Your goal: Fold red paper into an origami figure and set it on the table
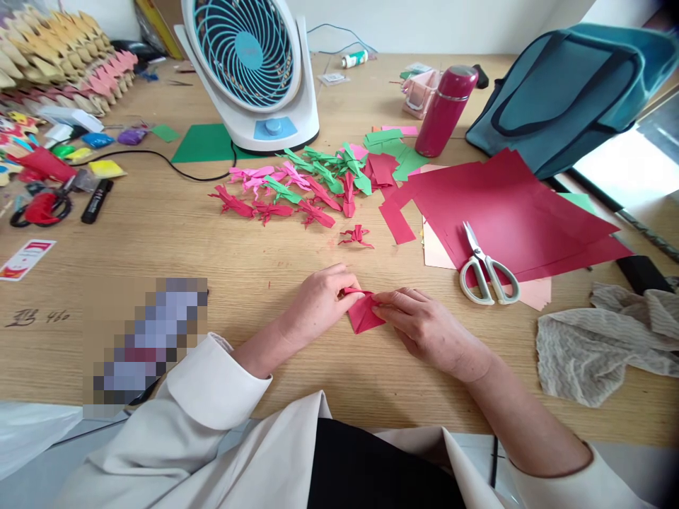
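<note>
A small folded piece of red paper point(365, 316) lies between my two hands near the front of the table. My left hand point(327, 295) pinches its upper left edge between thumb and fingers. At the paper's right side, my right hand point(416, 318) grips the edge with its fingers closed together. Just beyond the hands sits a small folded red paper figure point(357, 235). Farther back lies a cluster of folded paper figures in red, pink and green point(302, 180). Cut red paper strips point(397, 223) rest to the right of them.
White-handled scissors point(488, 272) lie on large red paper sheets point(509, 212) at the right. A fan point(270, 131), a red bottle point(447, 109) and a teal bag point(562, 99) stand behind. A crumpled cloth point(588, 346) is at the right; a blurred-out object point(153, 339) lies left.
</note>
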Available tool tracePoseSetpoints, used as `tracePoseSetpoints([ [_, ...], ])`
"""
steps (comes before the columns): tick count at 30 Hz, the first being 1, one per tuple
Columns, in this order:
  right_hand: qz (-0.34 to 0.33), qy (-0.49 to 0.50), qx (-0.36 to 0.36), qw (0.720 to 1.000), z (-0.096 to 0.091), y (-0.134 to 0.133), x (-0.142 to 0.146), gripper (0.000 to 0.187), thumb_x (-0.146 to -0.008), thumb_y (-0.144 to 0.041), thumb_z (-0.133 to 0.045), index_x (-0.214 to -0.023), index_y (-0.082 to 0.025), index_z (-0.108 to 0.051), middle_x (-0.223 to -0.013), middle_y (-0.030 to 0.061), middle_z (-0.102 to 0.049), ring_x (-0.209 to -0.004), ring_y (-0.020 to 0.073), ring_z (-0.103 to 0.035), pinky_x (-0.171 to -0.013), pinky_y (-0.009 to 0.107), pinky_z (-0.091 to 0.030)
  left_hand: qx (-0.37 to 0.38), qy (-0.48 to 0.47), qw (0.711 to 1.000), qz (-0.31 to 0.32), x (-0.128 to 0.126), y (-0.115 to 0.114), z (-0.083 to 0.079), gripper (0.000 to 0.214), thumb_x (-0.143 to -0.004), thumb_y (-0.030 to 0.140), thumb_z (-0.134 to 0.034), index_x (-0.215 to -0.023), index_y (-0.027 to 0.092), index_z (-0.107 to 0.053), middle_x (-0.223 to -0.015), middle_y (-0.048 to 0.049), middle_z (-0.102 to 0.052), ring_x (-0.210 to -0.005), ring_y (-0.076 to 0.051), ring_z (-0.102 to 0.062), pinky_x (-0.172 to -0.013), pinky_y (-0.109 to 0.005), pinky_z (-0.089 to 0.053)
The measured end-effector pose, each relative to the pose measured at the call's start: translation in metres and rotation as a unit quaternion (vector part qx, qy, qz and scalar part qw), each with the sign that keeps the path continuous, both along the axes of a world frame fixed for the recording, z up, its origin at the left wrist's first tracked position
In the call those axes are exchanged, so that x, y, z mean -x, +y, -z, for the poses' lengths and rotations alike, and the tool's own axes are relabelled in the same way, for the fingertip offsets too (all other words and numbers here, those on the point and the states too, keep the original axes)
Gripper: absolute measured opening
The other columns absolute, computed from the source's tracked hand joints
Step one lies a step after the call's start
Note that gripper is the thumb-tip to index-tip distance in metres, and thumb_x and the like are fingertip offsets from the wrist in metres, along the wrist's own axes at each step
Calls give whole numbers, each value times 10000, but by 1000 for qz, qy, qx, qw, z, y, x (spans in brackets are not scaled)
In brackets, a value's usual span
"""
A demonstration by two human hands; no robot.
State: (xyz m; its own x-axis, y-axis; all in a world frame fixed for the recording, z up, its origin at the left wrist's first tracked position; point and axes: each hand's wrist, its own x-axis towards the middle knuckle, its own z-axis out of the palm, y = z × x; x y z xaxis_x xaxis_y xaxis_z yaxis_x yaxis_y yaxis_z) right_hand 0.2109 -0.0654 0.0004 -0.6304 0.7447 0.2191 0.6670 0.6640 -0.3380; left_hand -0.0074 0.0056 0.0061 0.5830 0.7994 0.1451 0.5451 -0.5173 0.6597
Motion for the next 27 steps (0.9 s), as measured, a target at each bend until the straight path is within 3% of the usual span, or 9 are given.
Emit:
tracePoseSetpoints([
  [18, -5, 5, 1, 1000, -1, 1, 0, 328, -926, -41, -442, -1157, -140, -653, -1264, 148, -640, -1057, 259, -599, -882, 432, -546, 6, -4, 1000, -29, 1, 1, -1, 142, -853, 171, -654, -746, 190, -745, -733, 0, -671, -679, -114, -608, -656, -235, -428],
  [27, -3, 7, -4, 1000, -2, 1, 1, 330, -925, -38, -442, -1142, -158, -659, -1260, 135, -648, -1035, 251, -602, -867, 424, -544, -3, 14, 1000, -13, 4, 3, 1, 208, -911, 225, -586, -777, 192, -742, -773, -11, -689, -678, -116, -606, -660, -243, -424],
])
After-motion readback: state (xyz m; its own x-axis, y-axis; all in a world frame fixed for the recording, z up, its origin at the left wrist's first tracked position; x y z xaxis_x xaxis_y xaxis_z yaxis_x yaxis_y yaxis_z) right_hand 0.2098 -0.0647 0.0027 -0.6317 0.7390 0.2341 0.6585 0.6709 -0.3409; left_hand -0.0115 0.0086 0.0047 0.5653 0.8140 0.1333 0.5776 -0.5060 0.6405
